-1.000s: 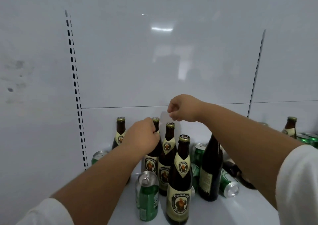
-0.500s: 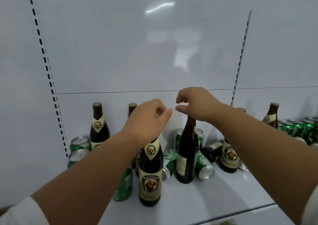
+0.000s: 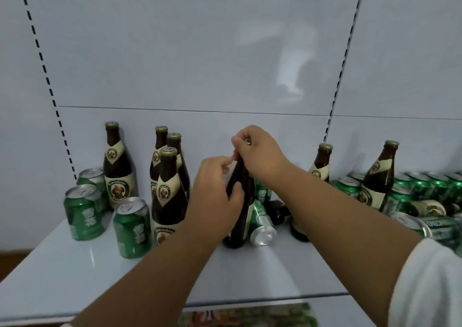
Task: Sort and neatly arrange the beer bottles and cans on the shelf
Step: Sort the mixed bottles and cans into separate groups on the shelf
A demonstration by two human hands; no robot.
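2 hands meet on 1 dark bottle (image 3: 238, 201) standing upright at the centre of the frame, on the white shelf (image 3: 250, 271). The right hand (image 3: 260, 155) curls its fingers (image 3: 240, 141) round the bottle's top, the gold cap just showing between them. The left hand (image 3: 215, 196) wraps the bottle's shoulder lower down, thumb across the front of the glass, fingertips pinched near the neck just under the right hand. The bottle's label faces away to the right.

Left of the held bottle stand 3 labelled bottles (image 3: 168, 194) in a tight cluster, and 1 more bottle (image 3: 117, 166) further left against the back panel. 3 green cans (image 3: 85, 214) stand upright at centre left. Just right of the held bottle 1 can (image 3: 261, 226) lies on its side, bottom toward the camera, touching the bottle's base. At centre right, 2 more bottles (image 3: 380, 176) rise among many green cans (image 3: 425, 184).
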